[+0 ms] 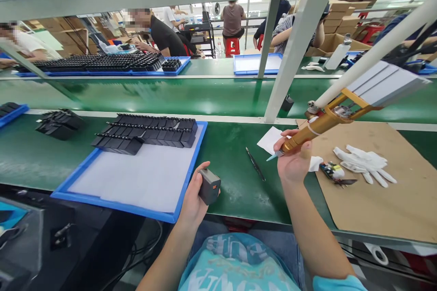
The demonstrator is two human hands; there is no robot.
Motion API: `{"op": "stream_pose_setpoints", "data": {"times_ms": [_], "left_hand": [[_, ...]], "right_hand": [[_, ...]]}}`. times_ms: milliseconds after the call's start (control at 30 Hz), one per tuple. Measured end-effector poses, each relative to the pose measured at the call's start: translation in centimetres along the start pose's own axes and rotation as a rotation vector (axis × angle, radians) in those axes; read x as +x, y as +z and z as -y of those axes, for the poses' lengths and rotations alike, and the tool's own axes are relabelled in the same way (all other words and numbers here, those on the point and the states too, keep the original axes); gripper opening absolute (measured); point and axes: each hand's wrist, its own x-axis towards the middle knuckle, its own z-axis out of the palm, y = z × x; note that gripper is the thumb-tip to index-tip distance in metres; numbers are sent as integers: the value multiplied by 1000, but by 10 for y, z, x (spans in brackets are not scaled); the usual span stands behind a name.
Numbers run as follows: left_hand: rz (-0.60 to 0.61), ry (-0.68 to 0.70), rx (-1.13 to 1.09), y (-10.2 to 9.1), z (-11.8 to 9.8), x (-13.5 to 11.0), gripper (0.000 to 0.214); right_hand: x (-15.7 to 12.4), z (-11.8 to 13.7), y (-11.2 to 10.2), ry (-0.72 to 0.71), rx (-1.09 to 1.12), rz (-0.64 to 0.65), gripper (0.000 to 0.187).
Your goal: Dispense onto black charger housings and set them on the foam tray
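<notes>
My left hand [195,195] is wrapped round a black charger block [209,186] with an orange port on its face, held over the front edge of the green bench. In my right hand [294,163] is a gold glue dispenser [303,135], its pale blue tip [272,157] pointing left and down. The tip and the charger block are well apart. Between the hands, black tweezers [255,164] lie on the bench. A white paper [270,140] lies behind the dispenser tip.
A blue-rimmed tray [189,182] on the left carries rows of black blocks [153,131]; more blocks [60,123] stand beside it. Cardboard [372,209] on the right bears white gloves [365,163] and a small circuit board [331,170]. A slanted metal post [290,54] rises behind. Several people sit beyond.
</notes>
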Motion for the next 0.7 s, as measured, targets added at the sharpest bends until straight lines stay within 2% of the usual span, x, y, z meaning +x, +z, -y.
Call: {"op": "stream_pose_setpoints", "data": {"times_ms": [67, 133, 300, 367, 400, 467, 533, 700], "left_hand": [[-61, 106, 191, -12, -9, -1, 49], [-144, 239, 489, -31, -24, 4, 48], [-430, 610, 1495, -103, -88, 46, 45], [-517, 600, 1771, -134, -110, 69, 48], [-522, 585, 1871, -147, -118, 81, 50], [-485, 548, 2015, -167, -128, 99, 51], [-466, 520, 2093, -179, -131, 111, 50], [-582, 555, 2030, -195, -124, 115, 51]], "right_hand": [[0, 0, -1, -1, 5, -7, 40], [1, 0, -2, -1, 7, -19, 41], [3, -1, -3, 5, 18, -19, 45], [2, -1, -3, 3, 6, -20, 43], [2, -1, -3, 1, -3, -22, 42], [1, -1, -2, 2, -20, -25, 39], [1, -1, -2, 9, -32, -32, 38], [3, -1, -4, 8, -53, -56, 40]]}}
